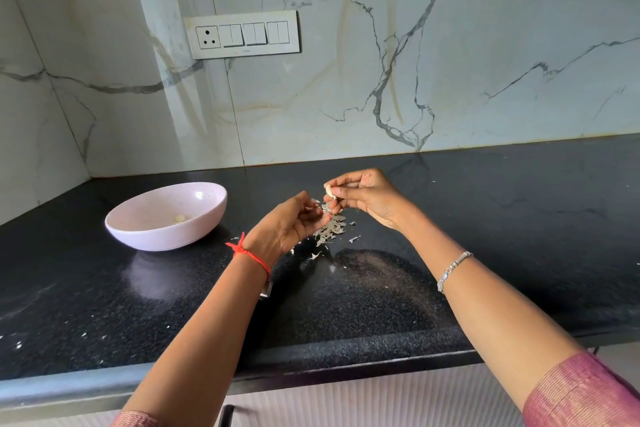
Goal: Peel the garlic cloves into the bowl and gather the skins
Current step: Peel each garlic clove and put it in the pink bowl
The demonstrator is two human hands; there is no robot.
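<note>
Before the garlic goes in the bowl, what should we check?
1. Clove pinched in the right hand: ok.
2. Clove peeled all over: cannot tell.
3. Bowl upright, off to the left: ok.
4. Skins in one heap: not ok, bits lie scattered on the counter.
5. Left hand holding nothing: cannot tell.

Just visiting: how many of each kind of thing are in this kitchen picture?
Bowl: 1
Hands: 2, left hand and right hand
Garlic clove in the right hand: 1
Pile of skins: 1
Switch panel: 1
Total: 6
Peeled garlic in the bowl: too small to count.
</note>
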